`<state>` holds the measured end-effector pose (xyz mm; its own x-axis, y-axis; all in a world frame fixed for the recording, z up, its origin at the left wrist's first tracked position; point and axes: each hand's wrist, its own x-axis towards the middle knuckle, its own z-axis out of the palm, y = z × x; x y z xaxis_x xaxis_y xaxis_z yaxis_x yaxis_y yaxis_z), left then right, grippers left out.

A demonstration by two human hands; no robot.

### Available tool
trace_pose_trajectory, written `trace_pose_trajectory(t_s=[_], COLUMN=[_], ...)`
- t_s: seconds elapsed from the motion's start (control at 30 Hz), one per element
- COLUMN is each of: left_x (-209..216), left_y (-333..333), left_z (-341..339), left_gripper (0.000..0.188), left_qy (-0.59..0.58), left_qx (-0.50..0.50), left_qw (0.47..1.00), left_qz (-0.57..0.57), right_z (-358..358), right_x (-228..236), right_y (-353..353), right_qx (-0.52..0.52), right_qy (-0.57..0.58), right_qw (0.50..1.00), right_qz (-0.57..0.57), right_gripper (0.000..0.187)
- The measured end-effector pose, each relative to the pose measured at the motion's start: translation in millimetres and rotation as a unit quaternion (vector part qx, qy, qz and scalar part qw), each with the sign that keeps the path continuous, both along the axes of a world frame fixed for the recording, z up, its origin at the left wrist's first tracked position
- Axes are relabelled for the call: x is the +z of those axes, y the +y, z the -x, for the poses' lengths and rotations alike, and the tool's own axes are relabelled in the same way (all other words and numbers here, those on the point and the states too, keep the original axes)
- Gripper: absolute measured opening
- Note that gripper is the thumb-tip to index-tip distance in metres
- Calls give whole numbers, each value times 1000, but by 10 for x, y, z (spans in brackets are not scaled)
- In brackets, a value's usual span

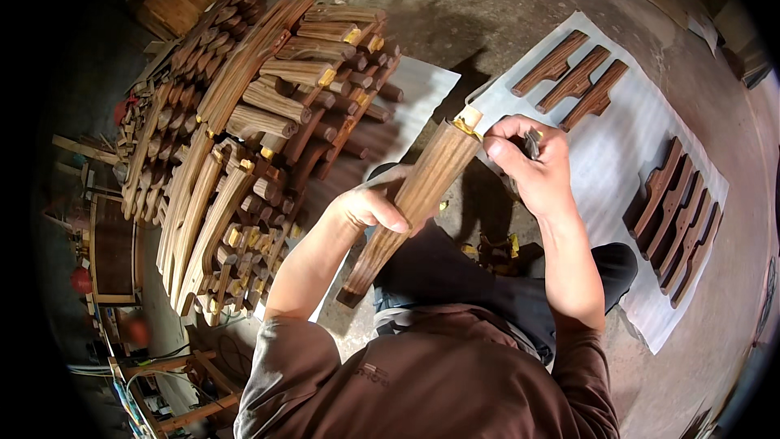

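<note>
A long brown wooden furniture leg (416, 193) slants across my lap, its upper end pointing away to the right. My left hand (379, 202) is wrapped round its middle, thumb on top. At the upper end a pale tenon (468, 120) sticks out, with yellow tape or wrapping about it. My right hand (528, 158) is closed close beside that tenon, its fingertips at or very near the yellow wrapping. A small dark metal tool (532, 143) shows between its fingers; its exact kind is not clear.
A big stack of wooden legs (268, 97), several with yellow wrapped ends, stands at the left. White sheeting (601, 171) on the floor at the right bears three shaped wooden pieces (575, 80) and several curved ones (674, 219). Yellow scraps (496, 248) lie between my legs.
</note>
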<state>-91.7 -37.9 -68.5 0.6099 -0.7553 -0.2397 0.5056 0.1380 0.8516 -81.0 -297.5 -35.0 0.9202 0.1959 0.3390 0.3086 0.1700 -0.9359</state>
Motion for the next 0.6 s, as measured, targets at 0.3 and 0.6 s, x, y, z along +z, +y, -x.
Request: trace_pose_trajectory(t_s=[0.3, 0.6], left_x=[-150, 224], left_y=[-142, -7], left_z=[124, -300], left_gripper=[84, 80], left_qy=[-294, -407], left_qx=[74, 276], left_qw=[884, 785], left_qz=[-356, -377], right_z=[86, 152], right_x=[228, -1229], right_y=[-276, -674], right_qx=[-29, -216], right_qy=[-32, 12], right_qw=[998, 823], right_qz=[-55, 526], right_gripper=[20, 11])
